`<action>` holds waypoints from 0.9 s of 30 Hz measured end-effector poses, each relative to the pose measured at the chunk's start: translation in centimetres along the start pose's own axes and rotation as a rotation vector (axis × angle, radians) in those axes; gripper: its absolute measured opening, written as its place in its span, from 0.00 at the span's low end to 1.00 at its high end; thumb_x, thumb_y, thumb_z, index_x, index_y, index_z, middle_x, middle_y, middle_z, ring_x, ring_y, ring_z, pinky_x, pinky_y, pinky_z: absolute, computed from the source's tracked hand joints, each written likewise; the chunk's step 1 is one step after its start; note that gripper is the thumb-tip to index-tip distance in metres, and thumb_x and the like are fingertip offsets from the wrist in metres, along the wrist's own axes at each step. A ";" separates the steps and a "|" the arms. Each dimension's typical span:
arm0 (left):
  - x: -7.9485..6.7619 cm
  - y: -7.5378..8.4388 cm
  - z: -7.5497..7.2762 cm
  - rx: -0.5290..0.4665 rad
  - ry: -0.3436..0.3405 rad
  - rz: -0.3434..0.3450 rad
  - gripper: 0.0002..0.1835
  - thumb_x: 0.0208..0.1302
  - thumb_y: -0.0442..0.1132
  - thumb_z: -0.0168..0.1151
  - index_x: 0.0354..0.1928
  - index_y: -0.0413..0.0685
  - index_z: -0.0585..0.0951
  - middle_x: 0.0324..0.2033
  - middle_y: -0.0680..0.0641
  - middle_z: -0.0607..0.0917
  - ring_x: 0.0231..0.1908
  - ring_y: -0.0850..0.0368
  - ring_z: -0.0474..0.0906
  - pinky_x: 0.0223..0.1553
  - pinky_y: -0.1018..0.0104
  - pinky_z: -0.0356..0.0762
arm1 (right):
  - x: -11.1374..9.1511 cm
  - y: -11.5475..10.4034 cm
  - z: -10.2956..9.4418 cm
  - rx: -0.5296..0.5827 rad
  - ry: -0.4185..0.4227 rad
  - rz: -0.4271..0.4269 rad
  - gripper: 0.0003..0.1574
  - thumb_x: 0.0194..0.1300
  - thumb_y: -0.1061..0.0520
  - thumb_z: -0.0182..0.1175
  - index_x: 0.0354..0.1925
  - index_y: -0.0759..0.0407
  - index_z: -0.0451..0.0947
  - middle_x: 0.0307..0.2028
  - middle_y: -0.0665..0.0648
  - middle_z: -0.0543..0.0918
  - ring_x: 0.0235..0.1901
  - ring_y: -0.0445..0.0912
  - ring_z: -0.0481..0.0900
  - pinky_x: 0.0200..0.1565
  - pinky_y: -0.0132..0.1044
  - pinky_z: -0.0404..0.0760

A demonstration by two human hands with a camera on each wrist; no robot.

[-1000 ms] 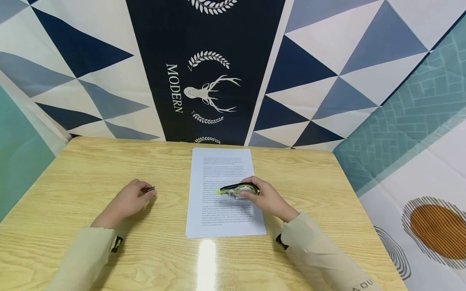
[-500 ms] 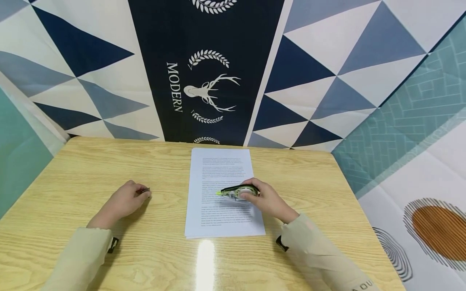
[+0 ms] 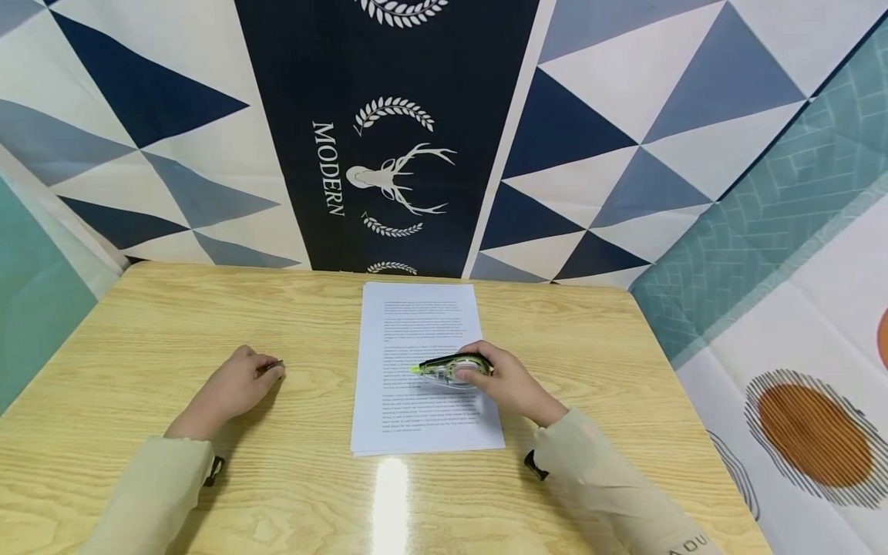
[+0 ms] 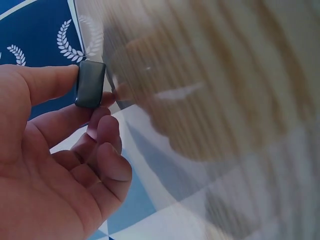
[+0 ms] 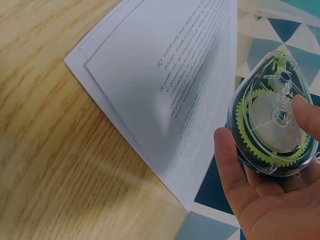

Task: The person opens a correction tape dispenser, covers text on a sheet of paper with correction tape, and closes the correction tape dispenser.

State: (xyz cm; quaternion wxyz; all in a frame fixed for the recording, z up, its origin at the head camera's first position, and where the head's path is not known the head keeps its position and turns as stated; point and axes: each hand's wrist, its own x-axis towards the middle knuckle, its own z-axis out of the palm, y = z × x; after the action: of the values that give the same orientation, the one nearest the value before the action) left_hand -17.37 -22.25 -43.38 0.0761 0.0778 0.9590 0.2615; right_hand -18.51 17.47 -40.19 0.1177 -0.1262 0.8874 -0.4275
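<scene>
Between thumb and finger, my left hand pinches a small dark, smooth rectangular piece, too plain to tell its kind. It is held to the left of the paper, low over the table, the other fingers curled in. My right hand grips a correction tape with a clear case, a lime-green gear ring and a dark edge. In the head view the green tip of the correction tape points left over the middle of the printed paper stack. Whether that tip touches the paper, I cannot tell.
A wooden table lies under everything, with a bright glare strip below the paper. A patterned wall covering with a deer head and triangles stands at the far edge. Patterned fabric hangs at the right.
My left hand has shifted slightly left, away from the paper, with the dark piece in its fingers. My right hand and the correction tape have stayed nearly still.
</scene>
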 end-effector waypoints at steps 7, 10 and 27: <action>-0.1 0.0 -0.1 -0.004 0.014 0.003 0.23 0.70 0.44 0.48 0.54 0.28 0.74 0.41 0.35 0.75 0.35 0.49 0.73 0.39 0.51 0.73 | 0.0 0.1 0.1 -0.015 0.006 0.008 0.18 0.60 0.49 0.62 0.50 0.49 0.75 0.43 0.51 0.81 0.37 0.44 0.74 0.39 0.37 0.72; -0.2 -0.1 -0.1 -0.006 0.022 0.002 0.23 0.70 0.44 0.48 0.54 0.28 0.74 0.40 0.36 0.75 0.37 0.48 0.74 0.40 0.50 0.73 | 0.0 0.2 0.2 -0.024 0.012 0.011 0.18 0.60 0.50 0.63 0.49 0.49 0.75 0.44 0.51 0.81 0.38 0.44 0.74 0.40 0.37 0.71; -0.4 -0.4 0.0 0.002 0.029 0.010 0.21 0.71 0.43 0.46 0.52 0.29 0.74 0.39 0.36 0.76 0.37 0.47 0.75 0.39 0.50 0.73 | -0.1 0.8 0.6 -0.046 0.032 -0.009 0.19 0.60 0.49 0.63 0.49 0.51 0.76 0.43 0.53 0.82 0.37 0.44 0.73 0.39 0.36 0.69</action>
State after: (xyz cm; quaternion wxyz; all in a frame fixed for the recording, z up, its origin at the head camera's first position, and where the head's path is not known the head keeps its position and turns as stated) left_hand -17.06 -22.69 -43.58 0.0610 0.0788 0.9599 0.2620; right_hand -18.30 17.52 -41.15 0.0984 -0.1262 0.8982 -0.4094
